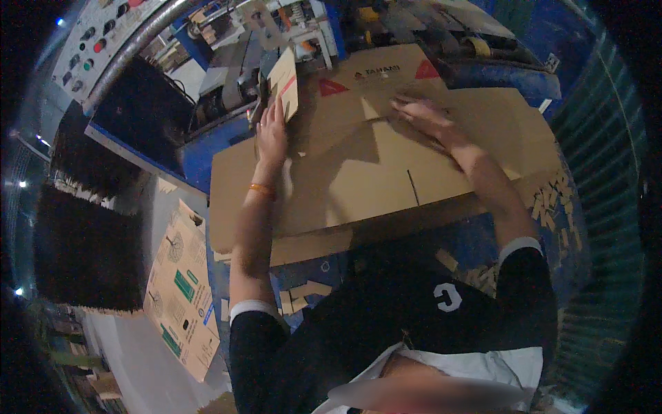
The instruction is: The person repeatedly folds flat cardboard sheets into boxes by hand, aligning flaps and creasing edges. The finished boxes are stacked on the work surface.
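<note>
The right hand (422,116) is motion-blurred, and the flat cardboard sheet (358,172) hides the table beneath.

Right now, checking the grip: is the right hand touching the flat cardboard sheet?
Touching. The head view shows the right hand pressed palm-down on the flat cardboard sheet.

A blue metal worktop (207,162) is seen beneath a stack of large flat brown corrugated cardboard sheets (358,186), by which most of its surface is covered. Small brown cardboard offcuts (552,196) are scattered along its right edge. On the grey floor (131,331) below, a flattened printed cardboard box (183,297) is laid.
</note>
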Motion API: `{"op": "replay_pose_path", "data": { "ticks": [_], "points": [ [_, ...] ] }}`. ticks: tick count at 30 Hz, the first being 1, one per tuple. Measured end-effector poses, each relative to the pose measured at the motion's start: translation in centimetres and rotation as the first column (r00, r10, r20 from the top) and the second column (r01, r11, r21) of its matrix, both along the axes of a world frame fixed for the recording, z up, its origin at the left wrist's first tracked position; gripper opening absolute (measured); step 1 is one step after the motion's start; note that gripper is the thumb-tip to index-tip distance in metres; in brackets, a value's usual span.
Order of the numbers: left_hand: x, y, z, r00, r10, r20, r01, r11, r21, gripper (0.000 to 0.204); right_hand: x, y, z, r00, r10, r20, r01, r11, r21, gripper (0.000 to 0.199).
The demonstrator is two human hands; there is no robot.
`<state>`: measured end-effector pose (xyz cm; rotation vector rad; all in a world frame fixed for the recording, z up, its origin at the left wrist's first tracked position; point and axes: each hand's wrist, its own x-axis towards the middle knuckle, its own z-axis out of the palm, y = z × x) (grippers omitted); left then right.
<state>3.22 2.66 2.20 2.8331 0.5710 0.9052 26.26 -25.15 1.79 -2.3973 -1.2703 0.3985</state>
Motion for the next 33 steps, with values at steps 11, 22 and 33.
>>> {"op": "replay_pose_path", "data": {
  "ticks": [11, 22, 33],
  "points": [
    [-12.3, -3.2, -3.4, 0.795, 0.269, 0.543, -0.445, 0.867, 0.223, 0.070, -3.0, -1.7, -2.2, 0.802, -0.408, 0.437, 0.157, 0.849, 0.504, 0.067],
    [-21.2, -5.3, -7.4, 0.551, 0.816, 0.174, -0.535, 0.506, -0.676, 0.080, -5.2, -22.3, -6.4, 0.298, -0.895, 0.331, 0.896, 0.382, 0.227, 0.072],
    [-20.6, -5.4, 4.1, 0.382, 0.512, 0.770, 0.211, 0.762, -0.612, 0.064, -1.0, -21.2, -6.6, 0.204, -0.978, -0.049, 0.502, 0.061, 0.863, 0.075]
  ]
}}
